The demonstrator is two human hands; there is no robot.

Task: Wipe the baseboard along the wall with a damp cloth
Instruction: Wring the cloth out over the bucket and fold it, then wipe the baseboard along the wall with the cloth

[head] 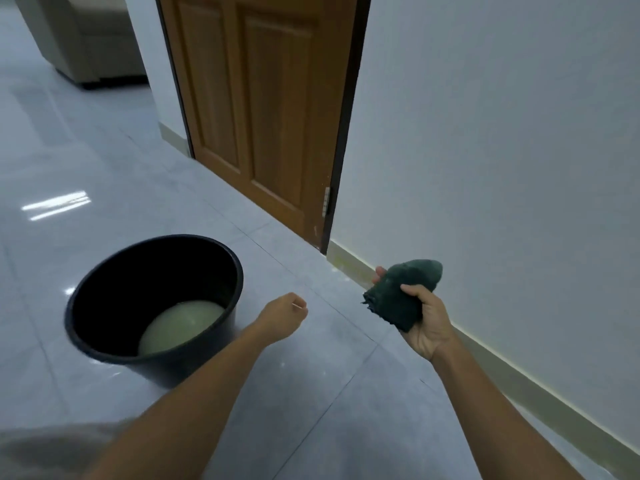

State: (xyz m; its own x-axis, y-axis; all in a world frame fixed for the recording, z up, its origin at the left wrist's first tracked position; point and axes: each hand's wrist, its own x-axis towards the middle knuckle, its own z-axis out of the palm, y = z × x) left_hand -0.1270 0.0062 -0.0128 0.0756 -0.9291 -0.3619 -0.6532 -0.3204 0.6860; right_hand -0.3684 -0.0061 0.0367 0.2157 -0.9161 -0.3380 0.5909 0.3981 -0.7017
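Observation:
A dark green folded cloth [401, 292] is gripped in my right hand [427, 323], held in the air a little in front of the wall. The pale beige baseboard [540, 393] runs along the foot of the white wall from the door frame toward the lower right. My left hand [282, 318] hovers over the floor with its fingers curled shut and nothing in it, just right of a black bucket [104, 299] that holds a little cloudy water.
A brown wooden door [263, 109] with a dark frame stands shut left of the wall. A beige sofa [86, 39] sits at the top left. Glossy grey floor tiles [104, 161] spread around the bucket.

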